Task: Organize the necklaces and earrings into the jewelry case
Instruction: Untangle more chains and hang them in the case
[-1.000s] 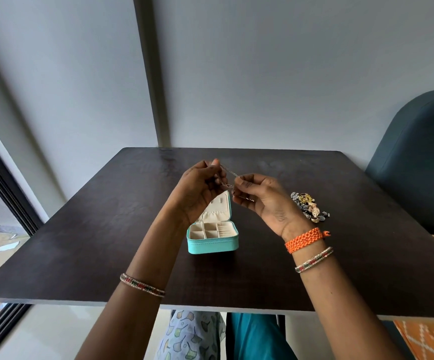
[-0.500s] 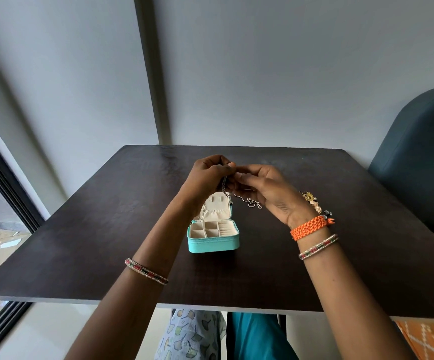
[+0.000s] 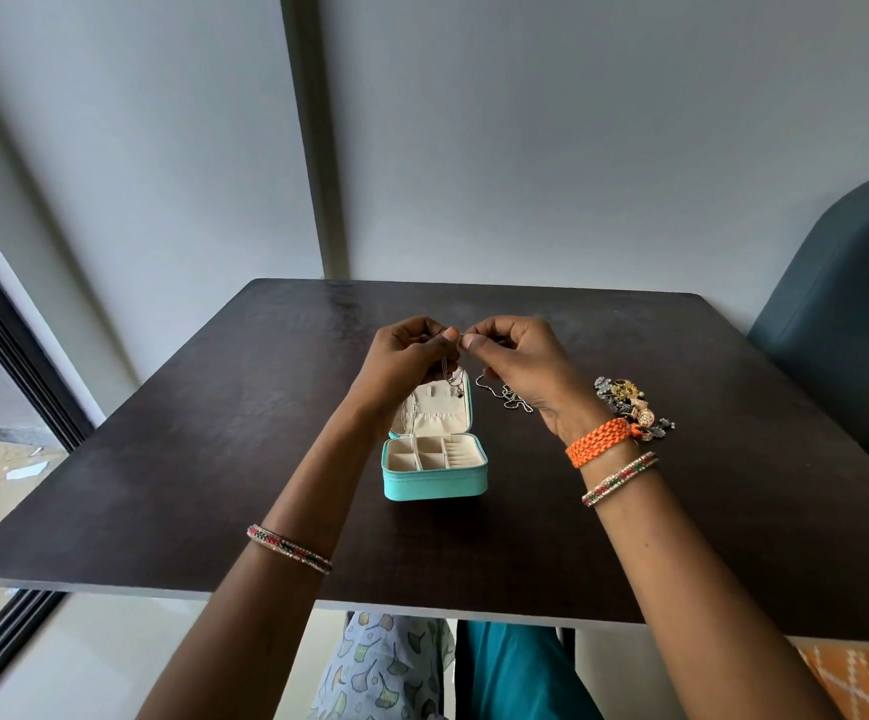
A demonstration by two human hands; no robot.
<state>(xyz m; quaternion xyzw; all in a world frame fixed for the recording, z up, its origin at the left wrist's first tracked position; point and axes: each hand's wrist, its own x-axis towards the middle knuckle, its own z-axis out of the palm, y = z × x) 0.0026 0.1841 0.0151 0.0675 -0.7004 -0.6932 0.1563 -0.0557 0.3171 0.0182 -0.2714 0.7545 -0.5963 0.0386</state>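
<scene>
A small turquoise jewelry case [image 3: 435,480] stands open at the middle of the dark table [image 3: 162,459], its cream lid upright and its compartments showing. Above the lid, my left hand [image 3: 406,358] and my right hand [image 3: 515,356] meet fingertip to fingertip, both pinching a thin silver necklace [image 3: 454,376]. The necklace hangs down in front of the lid with a small dark pendant at its end. Another silver chain [image 3: 507,400] lies on the table just right of the case, under my right hand.
A heap of gold and silver earrings [image 3: 629,405] lies on the table to the right, behind my right wrist. A dark blue chair [image 3: 848,314] stands at the table's right side. A grey wall runs behind the table's far edge.
Both hands have risen and come together above the case's lid. The necklace now hangs down in front of the lid, and the second chain lies in view beside the case.
</scene>
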